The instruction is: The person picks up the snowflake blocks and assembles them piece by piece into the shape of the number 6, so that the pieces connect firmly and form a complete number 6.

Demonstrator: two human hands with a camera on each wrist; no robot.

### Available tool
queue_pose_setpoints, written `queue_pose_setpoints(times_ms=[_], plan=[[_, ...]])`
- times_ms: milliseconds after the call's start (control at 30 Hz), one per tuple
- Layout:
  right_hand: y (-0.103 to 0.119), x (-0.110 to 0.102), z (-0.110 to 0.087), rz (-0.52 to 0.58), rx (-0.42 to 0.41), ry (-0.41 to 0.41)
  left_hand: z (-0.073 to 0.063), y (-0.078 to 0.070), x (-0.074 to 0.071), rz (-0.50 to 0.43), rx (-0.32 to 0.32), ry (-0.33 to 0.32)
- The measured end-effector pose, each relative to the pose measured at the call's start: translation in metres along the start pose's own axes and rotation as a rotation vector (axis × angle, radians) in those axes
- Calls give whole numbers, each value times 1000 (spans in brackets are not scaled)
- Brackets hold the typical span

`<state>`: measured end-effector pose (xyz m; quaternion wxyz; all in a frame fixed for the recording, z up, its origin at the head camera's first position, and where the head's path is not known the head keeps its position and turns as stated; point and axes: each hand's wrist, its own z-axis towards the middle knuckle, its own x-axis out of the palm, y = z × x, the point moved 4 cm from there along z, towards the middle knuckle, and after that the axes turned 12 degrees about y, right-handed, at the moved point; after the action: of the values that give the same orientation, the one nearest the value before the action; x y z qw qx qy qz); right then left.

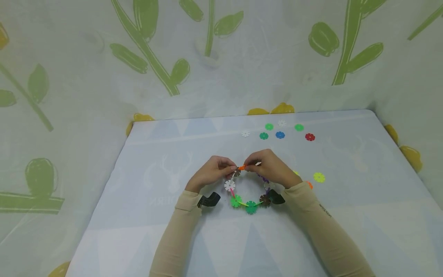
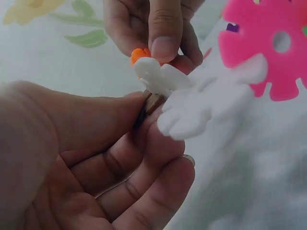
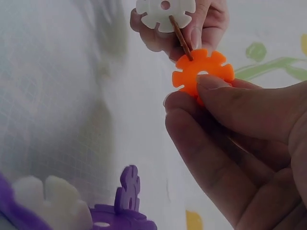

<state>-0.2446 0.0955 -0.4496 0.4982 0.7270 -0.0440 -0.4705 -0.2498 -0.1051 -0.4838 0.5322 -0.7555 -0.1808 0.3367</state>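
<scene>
My right hand (image 1: 271,167) pinches an orange notched disc (image 3: 204,72) between thumb and fingers. Brown disc (image 1: 237,172) is the piece that my left hand (image 1: 214,171) pinches; it shows edge-on in the right wrist view, meeting the orange disc's rim. A white disc (image 2: 206,98) joins the brown one, and a pink disc (image 2: 266,45) follows in the left wrist view. These belong to a curved chain of interlocking discs hanging between the hands, with green disc (image 1: 251,207) at its near side and purple discs (image 3: 127,196) toward the right hand. The fingers partly hide the chain's right end.
Loose discs lie farther back on the pale table (image 1: 155,215), among them a blue disc (image 1: 280,135) and a red disc (image 1: 310,137). A yellow disc (image 1: 319,177) and an orange disc (image 1: 309,185) lie right of the right wrist. A leaf-patterned curtain (image 1: 259,77) rises behind.
</scene>
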Motion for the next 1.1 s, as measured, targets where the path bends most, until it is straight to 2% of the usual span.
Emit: queue_pose_setpoints(times_ms=[333, 500, 833, 1100], plan=[[2, 3, 1, -8, -76, -38, 1, -3, 1, 15, 30, -26], [4, 1, 2, -9, -89, -38, 1, -5, 0, 19, 17, -20], [6, -4, 0, 45, -59, -37, 2, -4, -1, 9, 16, 10], [5, -1, 0, 36, -10, -35, 3, -7, 4, -23, 16, 50]])
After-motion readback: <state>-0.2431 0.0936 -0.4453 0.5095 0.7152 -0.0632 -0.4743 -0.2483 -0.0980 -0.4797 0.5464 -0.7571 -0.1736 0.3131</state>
